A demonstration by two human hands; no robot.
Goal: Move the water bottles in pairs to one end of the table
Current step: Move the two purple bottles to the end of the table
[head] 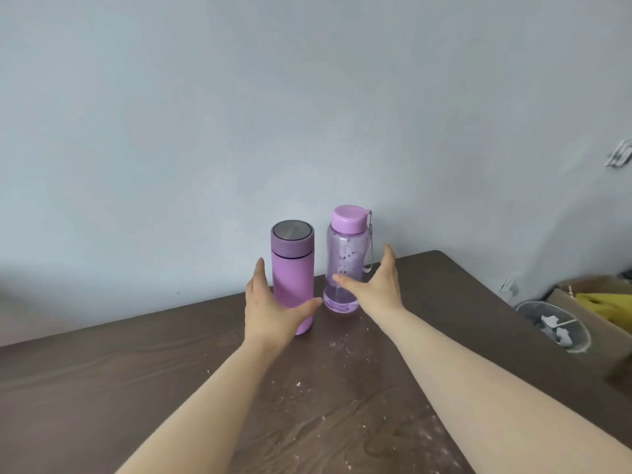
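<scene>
My hands, left (270, 304) and right (376, 285), are spread, gripping nothing; each faces its upright bottle: flask (291, 268), clear bottle (345, 258).

The dark wooden table (136, 388) carries 2 upright bottles: purple flask (292, 268), clear bottle (345, 261).

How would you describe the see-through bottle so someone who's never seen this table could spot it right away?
Look to the far edge of the dark wooden table, against the pale wall, where two purple bottles stand upright side by side. The clear bottle is the right one, nearest the right hand. Unlike the opaque flask, it is see-through, with a lilac cap and strap.
</scene>
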